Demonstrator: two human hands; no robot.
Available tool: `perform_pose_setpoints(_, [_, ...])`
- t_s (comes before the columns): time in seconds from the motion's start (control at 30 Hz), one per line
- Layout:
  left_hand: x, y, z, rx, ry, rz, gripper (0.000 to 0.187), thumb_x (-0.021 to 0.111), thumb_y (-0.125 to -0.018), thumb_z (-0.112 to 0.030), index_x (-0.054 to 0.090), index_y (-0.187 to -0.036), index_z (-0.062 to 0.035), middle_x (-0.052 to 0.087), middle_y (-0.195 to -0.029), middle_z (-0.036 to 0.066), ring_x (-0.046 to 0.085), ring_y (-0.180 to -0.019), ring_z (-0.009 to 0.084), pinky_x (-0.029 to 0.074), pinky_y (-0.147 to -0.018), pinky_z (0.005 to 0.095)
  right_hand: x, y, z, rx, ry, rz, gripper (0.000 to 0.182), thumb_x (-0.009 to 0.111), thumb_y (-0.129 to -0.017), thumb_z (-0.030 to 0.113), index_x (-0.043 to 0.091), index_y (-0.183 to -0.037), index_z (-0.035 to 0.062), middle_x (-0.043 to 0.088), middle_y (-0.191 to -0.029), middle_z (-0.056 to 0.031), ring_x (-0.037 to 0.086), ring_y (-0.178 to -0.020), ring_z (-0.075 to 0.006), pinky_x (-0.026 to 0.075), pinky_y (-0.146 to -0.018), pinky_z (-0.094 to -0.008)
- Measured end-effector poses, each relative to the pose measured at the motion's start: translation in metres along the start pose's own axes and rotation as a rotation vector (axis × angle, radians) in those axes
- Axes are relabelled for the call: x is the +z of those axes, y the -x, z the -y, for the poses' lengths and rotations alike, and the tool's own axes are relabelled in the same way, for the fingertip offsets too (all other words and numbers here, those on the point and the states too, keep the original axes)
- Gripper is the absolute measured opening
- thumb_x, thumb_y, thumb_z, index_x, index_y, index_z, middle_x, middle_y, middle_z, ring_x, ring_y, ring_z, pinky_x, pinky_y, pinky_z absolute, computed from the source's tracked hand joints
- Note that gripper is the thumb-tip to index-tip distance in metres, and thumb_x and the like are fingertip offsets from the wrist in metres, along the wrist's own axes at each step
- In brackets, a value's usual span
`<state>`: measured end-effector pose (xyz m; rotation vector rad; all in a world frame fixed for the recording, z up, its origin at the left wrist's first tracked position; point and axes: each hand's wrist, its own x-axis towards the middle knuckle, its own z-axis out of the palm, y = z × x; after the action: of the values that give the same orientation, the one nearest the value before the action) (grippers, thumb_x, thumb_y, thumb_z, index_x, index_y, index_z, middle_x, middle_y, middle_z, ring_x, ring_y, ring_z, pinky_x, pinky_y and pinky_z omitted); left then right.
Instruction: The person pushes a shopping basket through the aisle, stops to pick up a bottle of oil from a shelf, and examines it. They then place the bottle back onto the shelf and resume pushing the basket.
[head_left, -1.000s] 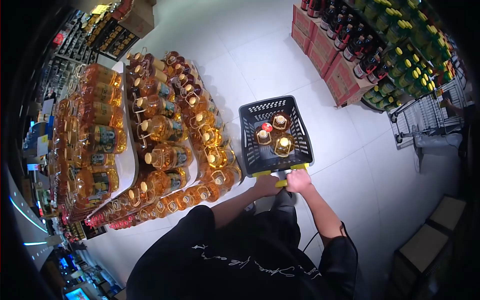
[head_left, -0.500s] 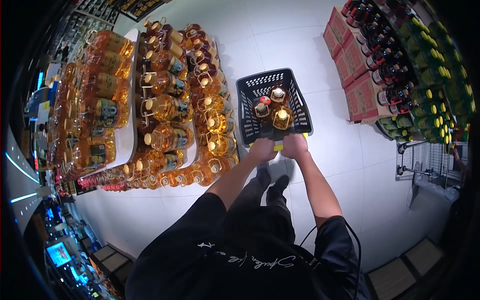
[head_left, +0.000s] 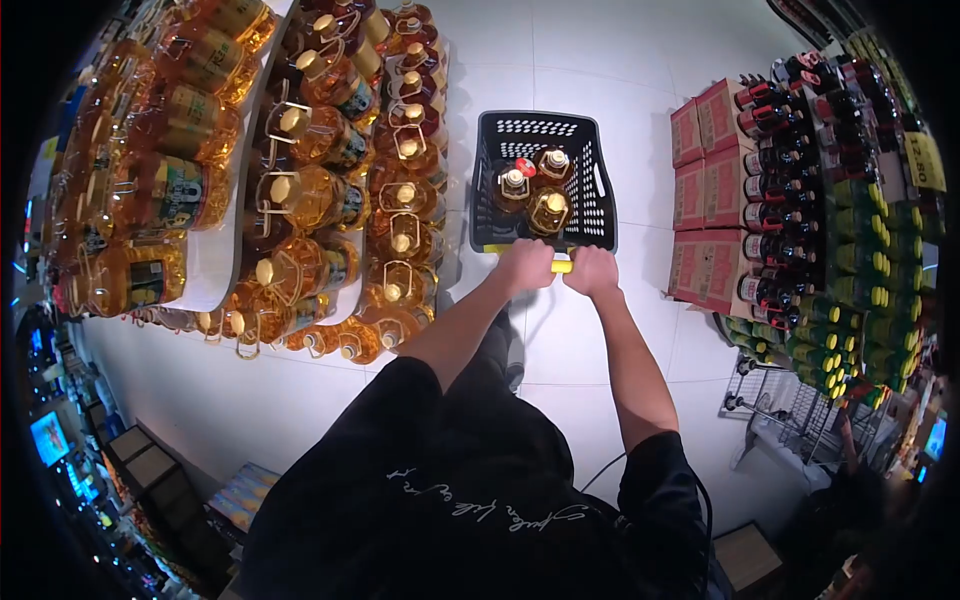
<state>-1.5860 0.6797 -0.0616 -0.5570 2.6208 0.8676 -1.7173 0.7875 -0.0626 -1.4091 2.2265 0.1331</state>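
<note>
Both fists are wrapped round the yellow handle (head_left: 561,267) of a black shopping basket (head_left: 603,225): my left hand (head_left: 527,266) on the left part, my right hand (head_left: 592,270) on the right. The handle shows between them and at the far left. Inside the basket stand a bottle of golden oil (head_left: 549,212) nearest the handle, a darker bottle (head_left: 554,166) behind it, and another bottle (head_left: 514,186) at the left. Something red (head_left: 525,167) sits among their tops. How the basket is supported underneath is hidden.
Stacked oil bottles (head_left: 310,195) line the left side, close to the basket. At the right are red cartons (head_left: 703,265), dark bottles (head_left: 775,215) and green bottles with yellow caps (head_left: 890,330). A wire cart (head_left: 790,400) stands lower right. Pale tiled floor (head_left: 640,340) lies between.
The oil bottle stacks and the cartons have shifted in view as I move along the aisle. The basket sits slightly higher in view. Both hands keep their hold on the handle.
</note>
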Motion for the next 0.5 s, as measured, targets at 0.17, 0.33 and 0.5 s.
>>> perform_pose_setpoints(0.17, [-0.032, -0.041, 0.018, -0.053, 0.084, -0.036, 0.024, 0.064, -0.072, -0.021, 0.072, -0.081, -0.0007, 0.069, -0.081, 0.021, 0.068, -0.081, 0.0352, 0.054, -0.079, 0.0435, -0.033, -0.052, -0.008, -0.016, 0.069, 0.105, 0.028, 0.058, -0.068, 0.024, 0.073, -0.085, 0.0082, 0.070, -0.084, -0.0168, 0.069, -0.079, -0.0331, 0.055, -0.073, -0.0426])
perform_pose_setpoints(0.33, [-0.059, -0.075, 0.039, -0.048, 0.127, -0.018, 0.023, 0.064, -0.070, -0.019, 0.072, -0.083, -0.0019, 0.070, -0.086, 0.020, 0.068, -0.084, 0.0356, 0.054, -0.081, 0.0432, -0.050, -0.094, -0.011, -0.013, 0.094, 0.066, 0.027, 0.059, -0.069, 0.028, 0.074, -0.083, 0.0109, 0.069, -0.078, -0.0172, 0.068, -0.075, -0.0339, 0.055, -0.073, -0.0437])
perform_pose_setpoints(0.5, [-0.079, -0.104, 0.051, -0.041, 0.121, -0.016, 0.023, 0.064, -0.070, -0.018, 0.072, -0.085, -0.0024, 0.069, -0.086, 0.020, 0.068, -0.085, 0.0353, 0.054, -0.081, 0.0434, -0.065, -0.129, -0.018, -0.028, 0.121, 0.063, 0.026, 0.059, -0.069, 0.027, 0.074, -0.082, 0.0106, 0.069, -0.077, -0.0168, 0.068, -0.074, -0.0336, 0.056, -0.071, -0.0435])
